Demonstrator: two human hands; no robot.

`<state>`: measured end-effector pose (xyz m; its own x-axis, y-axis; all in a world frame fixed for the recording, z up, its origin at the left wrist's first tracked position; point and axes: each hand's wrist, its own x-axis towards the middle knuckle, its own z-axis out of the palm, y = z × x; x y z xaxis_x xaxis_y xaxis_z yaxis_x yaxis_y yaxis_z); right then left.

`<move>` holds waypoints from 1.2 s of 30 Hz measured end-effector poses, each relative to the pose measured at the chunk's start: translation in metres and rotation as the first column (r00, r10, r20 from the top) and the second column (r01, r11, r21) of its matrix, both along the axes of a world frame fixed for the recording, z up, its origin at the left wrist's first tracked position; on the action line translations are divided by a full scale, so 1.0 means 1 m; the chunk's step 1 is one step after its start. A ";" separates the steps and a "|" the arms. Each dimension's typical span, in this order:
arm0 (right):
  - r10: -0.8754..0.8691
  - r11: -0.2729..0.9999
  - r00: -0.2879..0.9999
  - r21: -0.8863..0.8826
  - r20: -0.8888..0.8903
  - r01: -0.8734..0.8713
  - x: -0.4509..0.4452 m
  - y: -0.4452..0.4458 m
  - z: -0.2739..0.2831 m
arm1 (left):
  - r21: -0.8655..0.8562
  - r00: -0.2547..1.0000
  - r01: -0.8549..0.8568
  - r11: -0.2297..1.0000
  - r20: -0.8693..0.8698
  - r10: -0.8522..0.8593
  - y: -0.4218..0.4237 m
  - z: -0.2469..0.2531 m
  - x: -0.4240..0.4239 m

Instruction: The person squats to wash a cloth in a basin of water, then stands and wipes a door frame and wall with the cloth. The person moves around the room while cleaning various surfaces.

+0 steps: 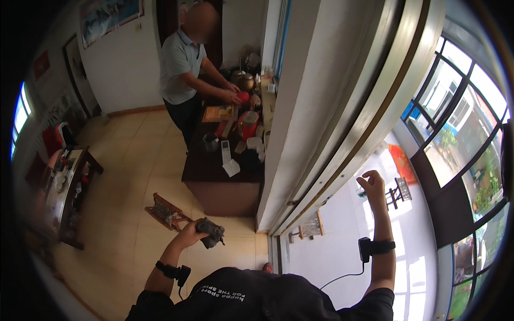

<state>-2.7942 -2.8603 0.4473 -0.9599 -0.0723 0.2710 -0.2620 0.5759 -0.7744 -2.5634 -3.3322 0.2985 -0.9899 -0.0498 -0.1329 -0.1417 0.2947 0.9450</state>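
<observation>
A dark, crumpled cloth [210,233] is gripped in my left hand [189,234], held over the tiled floor at the lower left. My right hand [372,185] is raised on the other side of the door frame [337,176], its fingers curled towards the thumb. Whether anything thin sits between those fingertips cannot be told. Both my forearms wear black straps with small devices and cables. Below my left hand, a folding stool [166,212] with a wooden frame stands on the floor.
Another person [182,68] stands at a dark desk [225,192], hands on a red object [242,96]. The desk holds a remote control [226,151], paper and containers. A low table [66,192] is at left. More stools [311,226] stand beyond the doorway.
</observation>
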 end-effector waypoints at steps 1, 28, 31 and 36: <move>0.023 0.996 0.999 -0.084 0.045 -0.020 0.004 -0.003 -0.010 | -0.031 1.000 -0.008 0.999 -0.001 0.008 -0.005 -0.001 0.004; -0.146 0.659 0.884 -0.624 0.443 0.421 0.041 0.057 -0.151 | 0.157 0.976 0.083 0.984 0.187 -0.112 0.006 0.009 -0.033; -0.095 0.548 0.872 -0.706 0.480 0.448 0.041 0.066 -0.152 | 0.059 0.990 0.122 0.991 0.058 -0.125 0.011 0.001 -0.041; -0.246 0.756 0.842 -0.448 0.480 0.476 0.026 0.115 -0.192 | 0.006 0.985 0.116 0.993 0.130 -0.116 0.035 0.007 -0.055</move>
<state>-2.7682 -2.7458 0.2552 -0.9112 0.3457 -0.2240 0.2496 0.0308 -0.9678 -2.6183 -3.2968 0.3051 -0.9633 0.0639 -0.2608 -0.2280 0.3178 0.9203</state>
